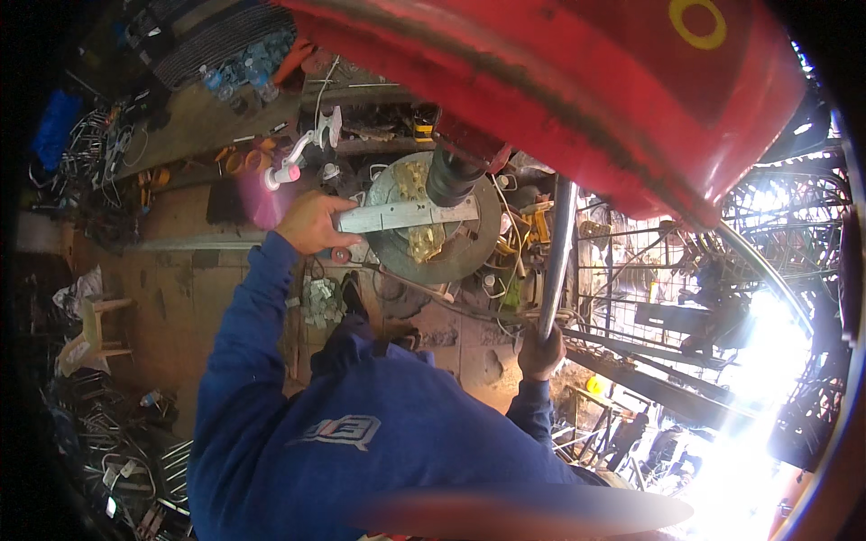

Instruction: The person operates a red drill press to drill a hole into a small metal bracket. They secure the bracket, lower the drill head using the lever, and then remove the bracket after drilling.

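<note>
My left hand is closed on the near end of a flat, pale metal bar, thumb below and fingers above. The bar lies across a round grey machine table, over a worn yellowish block. Above the bar's far part hangs the dark chuck of a drill press, hiding some of the bar; the bit's tip cannot be made out. My right hand is wrapped round the lower end of a long shiny lever. That lever slants down from the red drill press head.
A white clamp lamp with a pink glow stands left of the machine table. Small metal pieces are heaped below it. Plastic bottles lie at the far left. A pale stool is at left, a wire rack at right.
</note>
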A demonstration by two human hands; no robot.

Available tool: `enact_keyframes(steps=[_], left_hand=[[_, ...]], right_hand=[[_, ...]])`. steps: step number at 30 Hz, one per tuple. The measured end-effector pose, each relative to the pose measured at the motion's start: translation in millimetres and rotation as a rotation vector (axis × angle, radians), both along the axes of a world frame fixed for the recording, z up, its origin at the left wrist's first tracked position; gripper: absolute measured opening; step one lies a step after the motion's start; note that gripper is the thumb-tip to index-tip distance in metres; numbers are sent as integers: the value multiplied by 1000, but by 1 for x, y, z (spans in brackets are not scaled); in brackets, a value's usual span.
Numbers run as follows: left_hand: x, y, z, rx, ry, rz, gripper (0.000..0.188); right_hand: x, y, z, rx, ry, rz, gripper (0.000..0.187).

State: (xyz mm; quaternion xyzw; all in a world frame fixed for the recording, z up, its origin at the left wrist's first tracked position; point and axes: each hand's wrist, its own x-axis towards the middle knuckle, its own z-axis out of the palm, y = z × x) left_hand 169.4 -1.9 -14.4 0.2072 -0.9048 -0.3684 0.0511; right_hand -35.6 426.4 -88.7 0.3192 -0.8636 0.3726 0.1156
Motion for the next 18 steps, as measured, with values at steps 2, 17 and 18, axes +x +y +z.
enact_keyframes(steps=[2,17,18], left_hand=[[0,-2,-1,-16,17,0,49],[-2,-5,-1,-45,-63,-4,61],[-2,-6,0,-49,-69,-2,62]], right_hand=[[0,0,0,25,-17,-17,30],[0,-4,7,37,-99,-64,24],[1,-5,8,41,-111,-77,23]])
